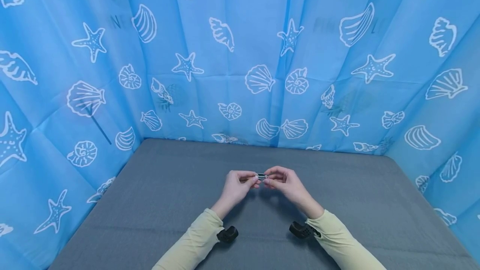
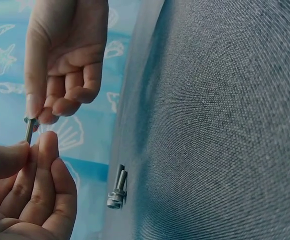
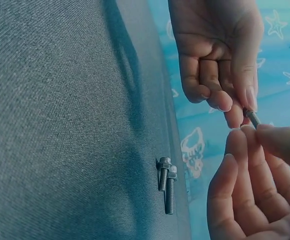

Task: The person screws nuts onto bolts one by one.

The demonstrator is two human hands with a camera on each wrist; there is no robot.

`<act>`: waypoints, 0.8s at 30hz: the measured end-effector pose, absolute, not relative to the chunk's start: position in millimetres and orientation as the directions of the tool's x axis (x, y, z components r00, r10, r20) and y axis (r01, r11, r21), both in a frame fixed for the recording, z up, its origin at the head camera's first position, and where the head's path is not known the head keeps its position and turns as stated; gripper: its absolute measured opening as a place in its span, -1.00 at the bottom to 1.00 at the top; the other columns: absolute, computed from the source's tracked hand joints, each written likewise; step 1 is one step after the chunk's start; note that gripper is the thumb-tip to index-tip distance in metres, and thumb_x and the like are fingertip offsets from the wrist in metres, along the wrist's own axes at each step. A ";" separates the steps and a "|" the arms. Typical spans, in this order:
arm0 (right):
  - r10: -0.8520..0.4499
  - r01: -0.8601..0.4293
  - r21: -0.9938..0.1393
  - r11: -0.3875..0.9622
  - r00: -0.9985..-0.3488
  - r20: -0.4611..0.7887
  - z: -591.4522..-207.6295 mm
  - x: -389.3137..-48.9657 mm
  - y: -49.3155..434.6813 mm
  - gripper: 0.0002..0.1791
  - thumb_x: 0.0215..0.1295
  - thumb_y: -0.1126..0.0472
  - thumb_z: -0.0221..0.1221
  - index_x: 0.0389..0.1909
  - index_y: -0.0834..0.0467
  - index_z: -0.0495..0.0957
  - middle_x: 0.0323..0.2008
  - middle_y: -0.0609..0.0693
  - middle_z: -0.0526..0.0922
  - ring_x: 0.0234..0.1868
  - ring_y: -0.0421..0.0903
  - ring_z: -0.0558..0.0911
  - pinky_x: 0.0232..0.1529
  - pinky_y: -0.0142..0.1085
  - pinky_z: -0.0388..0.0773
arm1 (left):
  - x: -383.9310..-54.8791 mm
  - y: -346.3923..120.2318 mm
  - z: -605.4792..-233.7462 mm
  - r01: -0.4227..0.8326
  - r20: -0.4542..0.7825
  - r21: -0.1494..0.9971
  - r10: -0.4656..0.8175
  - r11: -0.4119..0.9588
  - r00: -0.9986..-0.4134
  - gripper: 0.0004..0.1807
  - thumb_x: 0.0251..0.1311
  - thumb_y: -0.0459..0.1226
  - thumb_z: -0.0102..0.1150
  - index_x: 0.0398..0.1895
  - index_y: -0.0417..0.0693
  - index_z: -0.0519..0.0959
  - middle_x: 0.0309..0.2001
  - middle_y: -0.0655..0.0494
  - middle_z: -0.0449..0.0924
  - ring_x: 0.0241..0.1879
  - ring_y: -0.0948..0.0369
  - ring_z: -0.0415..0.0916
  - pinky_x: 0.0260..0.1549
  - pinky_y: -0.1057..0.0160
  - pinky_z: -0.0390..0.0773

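A slim silver bolt [image 2: 29, 131] spans the small gap between my two hands. My left hand [image 1: 237, 184] pinches one end between thumb and fingertips; my right hand [image 1: 288, 183] pinches the other end the same way. Threads show on the bolt's shank [image 3: 253, 119] in the right wrist view. Its two ends are partly covered by the fingertips, so I cannot tell whether a nut sits on it. Two more silver bolts lie side by side on the table, a shorter one [image 3: 163, 176] and a longer one [image 3: 170, 196].
Grey cloth covers the table [image 1: 168, 203]. Behind it and along the sides hangs a blue curtain [image 1: 240, 53] with white shells and starfish. Black wrist devices sit below the left sleeve [image 1: 198, 236] and the right sleeve [image 1: 339, 234].
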State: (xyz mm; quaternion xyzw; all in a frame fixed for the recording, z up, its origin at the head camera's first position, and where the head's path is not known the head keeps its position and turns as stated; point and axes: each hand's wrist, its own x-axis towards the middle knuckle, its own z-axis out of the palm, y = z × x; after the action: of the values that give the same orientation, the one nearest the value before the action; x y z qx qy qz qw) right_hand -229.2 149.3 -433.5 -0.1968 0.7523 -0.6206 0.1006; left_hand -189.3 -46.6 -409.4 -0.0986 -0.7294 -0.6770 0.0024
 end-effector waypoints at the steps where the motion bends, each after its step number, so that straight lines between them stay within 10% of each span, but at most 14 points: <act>1: -0.412 -0.171 -0.970 0.172 -0.907 0.087 -432.5 -229.1 148.9 -0.67 0.34 0.23 0.19 -0.05 0.42 0.51 -0.22 0.28 0.66 -0.22 0.06 0.68 -0.12 0.09 0.58 | -189.3 -46.5 -409.5 0.149 0.139 0.987 0.140 0.064 -0.980 -0.80 0.26 -0.50 0.12 -0.12 -0.51 0.58 -0.31 -0.29 0.66 -0.29 -0.11 0.66 -0.19 0.01 0.64; 17: -0.428 -0.130 -0.989 0.067 -0.899 0.089 -432.4 -229.5 150.3 -0.65 0.29 0.30 0.22 -0.02 0.44 0.45 -0.15 0.39 0.61 -0.13 0.20 0.65 -0.05 0.12 0.54 | -192.7 -46.6 -411.2 0.165 0.157 0.985 0.136 0.053 -0.978 -0.82 0.26 -0.50 0.12 -0.15 -0.52 0.59 -0.31 -0.34 0.64 -0.27 -0.20 0.63 -0.17 -0.05 0.62; 24: -0.387 -0.111 -0.978 0.175 -0.922 0.035 -430.7 -230.6 148.1 -0.57 0.36 0.11 0.17 -0.10 0.47 0.52 -0.26 0.29 0.66 -0.23 0.10 0.68 -0.11 0.05 0.60 | -210.1 -44.8 -440.1 0.165 0.156 0.984 0.119 0.066 -0.981 -0.82 0.25 -0.39 0.19 -0.18 -0.38 0.65 -0.37 -0.13 0.69 -0.36 0.05 0.69 -0.23 0.06 0.66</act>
State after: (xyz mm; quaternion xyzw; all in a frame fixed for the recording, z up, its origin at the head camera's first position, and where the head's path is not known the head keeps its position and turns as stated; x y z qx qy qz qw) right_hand -230.6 148.1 -430.7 -0.1639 0.7583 -0.6211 0.1111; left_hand -210.1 -44.8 -440.1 -0.0972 -0.7299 -0.6764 0.0167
